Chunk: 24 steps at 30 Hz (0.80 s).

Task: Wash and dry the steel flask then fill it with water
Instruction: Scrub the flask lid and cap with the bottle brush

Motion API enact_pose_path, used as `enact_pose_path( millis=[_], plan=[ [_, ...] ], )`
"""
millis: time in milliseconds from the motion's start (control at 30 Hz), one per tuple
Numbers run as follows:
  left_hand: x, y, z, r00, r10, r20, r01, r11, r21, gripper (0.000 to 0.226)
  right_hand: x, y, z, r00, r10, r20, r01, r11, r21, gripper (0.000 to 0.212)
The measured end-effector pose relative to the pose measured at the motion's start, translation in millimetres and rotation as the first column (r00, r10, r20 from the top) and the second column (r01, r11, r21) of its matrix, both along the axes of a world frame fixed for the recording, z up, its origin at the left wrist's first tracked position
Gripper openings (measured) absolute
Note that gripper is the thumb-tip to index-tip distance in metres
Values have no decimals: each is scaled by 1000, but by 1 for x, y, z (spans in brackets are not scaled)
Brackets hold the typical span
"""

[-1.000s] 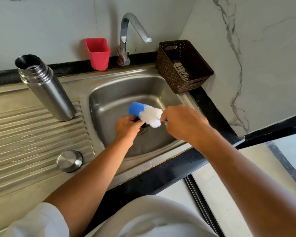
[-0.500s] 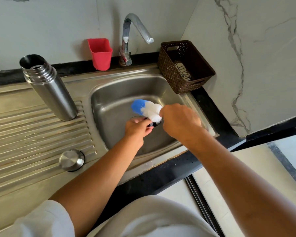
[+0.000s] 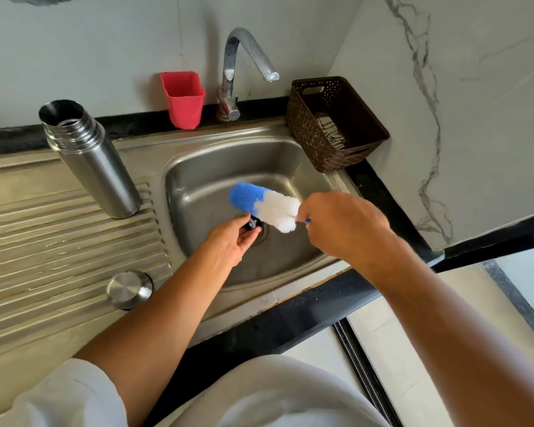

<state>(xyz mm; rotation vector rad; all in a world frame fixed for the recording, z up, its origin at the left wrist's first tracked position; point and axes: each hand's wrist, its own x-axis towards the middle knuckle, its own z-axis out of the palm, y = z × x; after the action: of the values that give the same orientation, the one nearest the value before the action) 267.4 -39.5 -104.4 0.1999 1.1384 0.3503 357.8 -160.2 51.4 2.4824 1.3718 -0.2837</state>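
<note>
The steel flask (image 3: 96, 161) stands upright and uncapped on the ribbed drainboard, left of the sink basin (image 3: 198, 186). Its round steel lid (image 3: 129, 288) lies flat on the drainboard nearer to me. Over the basin, my right hand (image 3: 346, 226) grips the handle of a bottle brush (image 3: 265, 206) whose bristle head is blue at the tip and white behind. The head points left, toward the flask. Just below the brush, my left hand (image 3: 230, 240) hovers over the drain with relaxed fingers, holding nothing and apart from the bristles.
A chrome tap (image 3: 244, 66) rises behind the basin, with no water running. Left of it stands a red cup (image 3: 183, 100). A brown woven basket (image 3: 336, 124) sits at the basin's right rear corner. A marble wall closes off the right side.
My left hand has come off the brush head and dropped toward the drain. The brush has shifted slightly right and up in my right hand.
</note>
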Motion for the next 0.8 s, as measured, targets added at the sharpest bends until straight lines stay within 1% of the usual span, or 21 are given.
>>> enact_pose_path(
  millis=[67, 133, 200, 267, 300, 400, 433, 533, 567, 600, 667, 700, 733, 800],
  plan=[
    [3, -10, 11, 997, -35, 68, 37, 999, -27, 14, -4, 4, -7, 1000, -15, 19, 14, 998, 56, 37],
    [7, -12, 18, 992, -27, 121, 35, 998, -57, 17, -5, 6, -18, 999, -29, -34, 32, 995, 92, 38],
    [0, -2, 16, 992, 58, 110, -46, 994, -102, 19, -2, -3, -17, 991, -42, -125, 56, 992, 109, 38],
    [-7, 5, 11, 988, 127, 83, -114, 982, -150, 20, 0, -12, -10, 985, -38, -171, 61, 989, 133, 37],
    [-7, 2, 12, 988, 123, 94, -108, 982, -158, 20, -2, -13, -9, 988, -42, -151, 63, 988, 137, 37],
    [8, -17, 20, 979, 63, 193, -29, 985, -171, 19, -11, 3, -19, 997, -69, -19, 71, 985, 158, 36],
    [12, -19, 21, 976, 63, 208, -26, 984, -176, 18, -13, 6, -20, 997, -74, -28, 78, 985, 157, 35],
    [8, -3, 13, 972, 156, 175, -124, 976, -179, 13, -9, -3, -14, 977, -84, -197, 118, 978, 169, 35],
    [7, 1, 10, 968, 181, 175, -150, 972, -179, 12, -11, -8, -11, 971, -91, -222, 135, 972, 194, 35],
    [7, 0, 11, 963, 182, 197, -149, 974, -172, 12, -13, -10, -12, 972, -100, -214, 148, 964, 223, 35],
    [15, -10, 18, 957, 138, 255, -99, 982, -158, 17, -16, -3, -18, 978, -141, -152, 178, 949, 260, 37],
    [18, -14, 21, 957, 116, 266, -78, 985, -151, 19, -17, 1, -21, 975, -158, -155, 195, 944, 266, 36],
    [19, -16, 23, 956, 117, 269, -79, 985, -151, 19, -17, 3, -23, 970, -164, -181, 209, 942, 264, 35],
    [13, -9, 20, 956, 182, 229, -142, 973, -180, 18, -13, -1, -22, 948, -169, -270, 240, 936, 257, 34]
  ],
)
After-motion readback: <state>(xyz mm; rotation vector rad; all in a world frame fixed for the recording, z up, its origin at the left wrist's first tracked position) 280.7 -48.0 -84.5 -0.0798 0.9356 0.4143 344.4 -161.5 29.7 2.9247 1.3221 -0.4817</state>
